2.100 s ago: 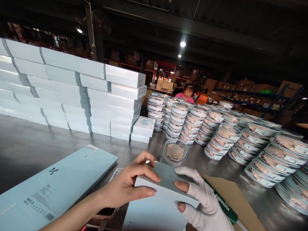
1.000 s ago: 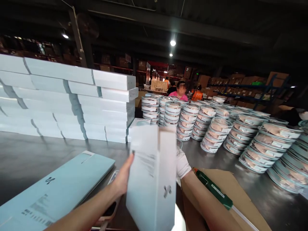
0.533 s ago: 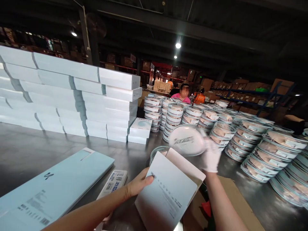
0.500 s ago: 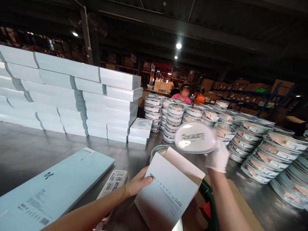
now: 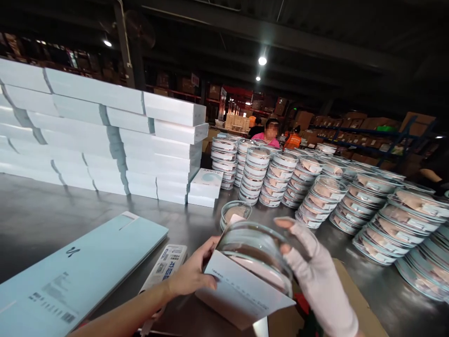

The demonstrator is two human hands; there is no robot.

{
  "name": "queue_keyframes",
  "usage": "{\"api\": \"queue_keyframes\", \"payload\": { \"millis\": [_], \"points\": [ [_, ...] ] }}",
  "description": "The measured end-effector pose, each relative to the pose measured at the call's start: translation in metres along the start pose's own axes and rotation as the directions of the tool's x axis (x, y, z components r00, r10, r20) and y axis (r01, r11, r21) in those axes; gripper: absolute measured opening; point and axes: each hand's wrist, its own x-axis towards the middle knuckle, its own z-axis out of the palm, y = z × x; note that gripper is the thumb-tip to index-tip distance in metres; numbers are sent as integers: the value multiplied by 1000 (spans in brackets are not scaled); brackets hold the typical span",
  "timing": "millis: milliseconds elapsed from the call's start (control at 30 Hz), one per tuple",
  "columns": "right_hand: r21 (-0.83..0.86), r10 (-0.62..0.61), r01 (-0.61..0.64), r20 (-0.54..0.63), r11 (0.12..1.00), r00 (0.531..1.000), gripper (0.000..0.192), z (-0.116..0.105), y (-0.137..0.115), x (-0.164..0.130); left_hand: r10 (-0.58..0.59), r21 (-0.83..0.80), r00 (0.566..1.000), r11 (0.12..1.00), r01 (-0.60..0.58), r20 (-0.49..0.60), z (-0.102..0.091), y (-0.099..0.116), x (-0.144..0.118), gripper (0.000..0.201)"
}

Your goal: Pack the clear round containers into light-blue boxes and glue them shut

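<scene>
My left hand (image 5: 192,271) is closed around the left side of a pale blue-white carton (image 5: 242,290), its thumb on the printed face. A clear round container (image 5: 254,238) with a glassy rim sits tilted in the carton's open mouth, its lower part hidden by the front panel. My right hand (image 5: 312,271), in a white glove with bare fingertips, is at the container's right edge. Its fingers are spread apart, and one fingertip seems to touch the rim. Just behind the carton another round container (image 5: 236,213) stands on the metal table (image 5: 168,220).
Many stacks of round containers (image 5: 375,206) fill the right. A wall of white boxes (image 5: 133,145) stands at the left, with a small box (image 5: 205,187) at its end. Flat cartons (image 5: 84,267) and a white printed box (image 5: 164,267) lie left. A person (image 5: 268,135) is beyond.
My right hand has brought the round container down and left into the carton's mouth, and its fingers have spread. The carton has tipped in my left hand, which still holds it.
</scene>
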Motion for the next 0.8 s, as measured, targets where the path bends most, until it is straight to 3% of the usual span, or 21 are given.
{"api": "queue_keyframes", "payload": {
  "millis": [67,133,200,267,367,467,533,633,700,767,800],
  "points": [
    [-27,-48,45,-123,999,991,35,7,23,-28,-16,-1,999,1000,16,-30,1,-4,-10,102],
    [63,20,-8,-191,998,981,37,14,49,-52,-30,-4,998,1000,30,-63,1,-5,-20,112],
    [170,117,-102,-78,980,990,51,23,71,-71,7,12,995,1000,-6,-101,0,-2,-26,115],
    [180,111,-112,16,977,994,66,36,83,-83,112,105,988,989,-101,-110,1,4,-29,99],
    [154,112,-99,-75,983,991,64,61,81,-90,229,261,968,945,-196,-100,10,12,-27,69],
    [163,254,-221,-223,962,941,61,85,65,-88,209,279,958,948,-150,-195,22,12,-24,53],
    [175,256,-216,-252,961,933,67,92,56,-86,195,267,939,956,-118,-284,28,11,-23,41],
    [146,190,-164,-181,976,965,71,71,61,-86,121,280,944,959,-31,-308,27,18,-20,29],
    [-108,150,-169,-165,980,975,72,33,78,-89,24,334,977,941,50,-213,20,30,-18,27],
    [-493,150,-245,-225,835,963,65,-16,98,-95,-47,394,995,916,78,-86,9,41,-14,27],
    [-624,270,-351,-225,698,936,54,-39,108,-99,-49,413,998,909,58,-34,3,44,-13,26]
  ]
}}
